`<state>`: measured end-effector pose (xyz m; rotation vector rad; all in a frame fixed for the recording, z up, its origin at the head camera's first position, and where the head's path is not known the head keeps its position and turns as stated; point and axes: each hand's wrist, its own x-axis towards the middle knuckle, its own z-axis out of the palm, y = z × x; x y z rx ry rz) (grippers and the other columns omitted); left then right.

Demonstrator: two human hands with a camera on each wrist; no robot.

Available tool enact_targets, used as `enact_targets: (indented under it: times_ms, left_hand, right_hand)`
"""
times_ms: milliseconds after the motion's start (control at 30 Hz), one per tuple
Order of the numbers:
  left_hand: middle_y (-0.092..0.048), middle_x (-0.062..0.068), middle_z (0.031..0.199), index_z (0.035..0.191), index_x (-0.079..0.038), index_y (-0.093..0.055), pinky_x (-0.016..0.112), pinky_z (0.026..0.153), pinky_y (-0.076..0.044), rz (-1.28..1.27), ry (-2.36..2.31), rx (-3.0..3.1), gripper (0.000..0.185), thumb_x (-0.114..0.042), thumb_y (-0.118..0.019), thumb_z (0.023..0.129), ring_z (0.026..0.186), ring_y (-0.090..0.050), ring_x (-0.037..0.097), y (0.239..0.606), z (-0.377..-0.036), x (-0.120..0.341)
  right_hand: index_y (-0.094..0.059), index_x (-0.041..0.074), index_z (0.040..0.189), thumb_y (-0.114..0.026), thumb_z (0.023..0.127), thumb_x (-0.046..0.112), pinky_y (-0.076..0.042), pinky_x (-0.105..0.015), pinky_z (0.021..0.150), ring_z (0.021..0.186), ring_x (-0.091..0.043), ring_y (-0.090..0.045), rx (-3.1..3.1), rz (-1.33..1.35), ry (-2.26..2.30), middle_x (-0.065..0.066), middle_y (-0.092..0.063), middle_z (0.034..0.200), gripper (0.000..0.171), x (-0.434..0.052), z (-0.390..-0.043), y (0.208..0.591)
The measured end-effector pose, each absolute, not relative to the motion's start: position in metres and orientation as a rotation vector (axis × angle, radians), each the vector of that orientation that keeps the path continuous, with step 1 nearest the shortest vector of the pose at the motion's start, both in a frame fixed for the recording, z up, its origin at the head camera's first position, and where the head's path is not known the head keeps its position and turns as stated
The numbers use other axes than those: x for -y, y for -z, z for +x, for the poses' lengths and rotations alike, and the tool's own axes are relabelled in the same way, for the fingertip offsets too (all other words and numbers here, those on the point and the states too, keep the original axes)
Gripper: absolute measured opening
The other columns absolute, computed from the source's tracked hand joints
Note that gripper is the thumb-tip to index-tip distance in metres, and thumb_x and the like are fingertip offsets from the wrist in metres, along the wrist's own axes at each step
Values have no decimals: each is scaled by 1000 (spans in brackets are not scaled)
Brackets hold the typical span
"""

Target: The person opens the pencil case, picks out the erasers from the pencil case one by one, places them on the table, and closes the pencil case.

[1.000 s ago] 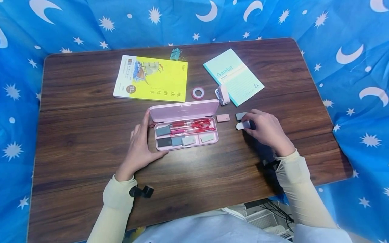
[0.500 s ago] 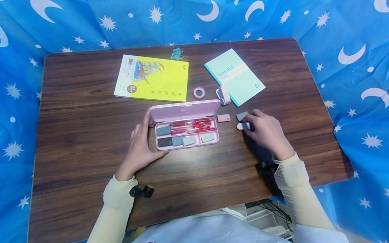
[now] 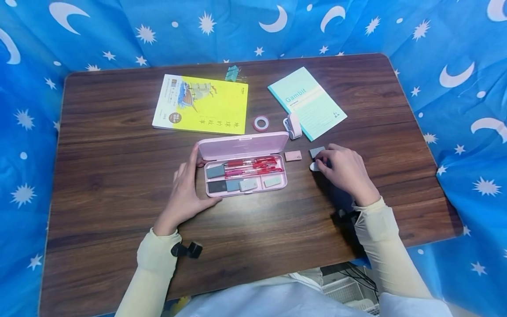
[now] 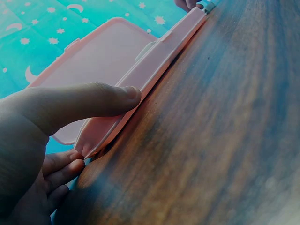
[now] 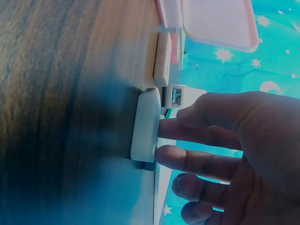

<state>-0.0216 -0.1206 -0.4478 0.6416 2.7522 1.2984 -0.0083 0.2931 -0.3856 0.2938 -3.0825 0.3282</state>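
Note:
An open pink pencil case [image 3: 243, 147] lies on the table, its lid leaning back. Red pens [image 3: 253, 168] and several grey, black and pale erasers are inside. My left hand [image 3: 182, 189] holds the case's left end, thumb along the front wall and fingers at the far side. To the right of the case, fingertips of my right hand [image 3: 345, 169] touch a white eraser [image 5: 146, 124] that lies on the tabletop; the thumb is apart from it in the right wrist view. A grey eraser [image 3: 317, 152] lies just behind, and a pink eraser [image 3: 293, 156] sits between the case and that hand.
Behind the case are a yellow book [image 3: 214, 108], a roll of tape [image 3: 261, 123], a small pink-and-white gadget [image 3: 293, 126] and a mint notebook [image 3: 310, 103]. A green clip [image 3: 232, 73] is near the back edge. Blue patterned cloth surrounds the table.
My right hand has shifted slightly left and forward over the white eraser, covering more of it. My left hand stays on the case. The head view has tilted a little.

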Motion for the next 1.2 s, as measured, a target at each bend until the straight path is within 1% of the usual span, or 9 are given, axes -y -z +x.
enact_targets:
  times_ms: [167,300,400,533,667,833,967,1067,1200]
  left_hand:
    - [-51,14,140,163,-28,-1,54,104,-26,651,-1293,-2760,143,-33,-99,58,120,-41,34,447,-22,123]
    - [-51,15,141,163,-28,-1,54,102,-26,650,-1291,-2762,144,-34,-99,58,121,-41,34,447,-24,125]
    - [-51,15,140,163,-28,-2,54,102,-27,651,-1289,-2767,144,-34,-99,57,120,-42,34,448,-24,125]
    - [-53,14,140,163,-28,-1,55,103,-28,665,-1290,-2769,145,-35,-99,56,121,-43,34,451,-25,124]
    - [-54,12,138,164,-28,-1,55,103,-28,684,-1306,-2758,145,-35,-99,57,120,-44,32,453,-26,121]
    - [-55,11,136,163,-29,-2,55,103,-27,686,-1307,-2752,144,-35,-99,57,120,-44,31,452,-26,119]
    - [-54,10,139,163,-30,-1,55,103,-27,682,-1301,-2748,144,-35,-98,57,122,-43,32,451,-26,118]
    - [-52,10,143,163,-30,-1,55,103,-28,676,-1298,-2749,144,-35,-98,57,123,-43,32,450,-26,119]
    - [-53,12,140,163,-29,-2,55,103,-28,661,-1304,-2760,144,-34,-98,57,122,-43,33,450,-24,121]
  right_hand:
    - [-74,8,87,-69,89,16,-36,-37,52,58,-20,-50,2931,356,-428,-3,-58,76,10,-275,-8,379]
    - [-72,8,89,-71,87,18,-43,-38,55,63,-20,-56,2800,586,-558,-3,-64,80,10,-232,-12,373]
    - [-71,7,94,-73,87,19,-48,-37,59,69,-20,-60,2785,785,-599,-3,-66,83,14,-189,-18,374]
    - [-70,7,105,-69,91,22,-51,-37,65,76,-18,-62,2842,954,-601,-2,-67,88,20,-141,-27,379]
    - [-66,8,110,-68,93,20,-49,-37,62,74,-17,-61,2908,1010,-574,0,-65,89,21,-109,-36,386]
    - [-66,8,102,-73,89,22,-48,-39,59,69,-20,-61,2954,1010,-473,0,-65,86,20,-92,-44,392]
    - [-68,8,100,-76,89,22,-48,-38,60,69,-20,-61,2971,1000,-459,0,-66,83,19,-89,-49,396]
    - [-69,7,99,-76,88,21,-47,-35,59,67,-18,-59,2942,1030,-477,1,-65,81,19,-89,-51,396]
    - [-63,8,97,-76,87,21,-43,-33,54,62,-16,-54,2882,1045,-534,2,-60,76,21,-97,-49,386]
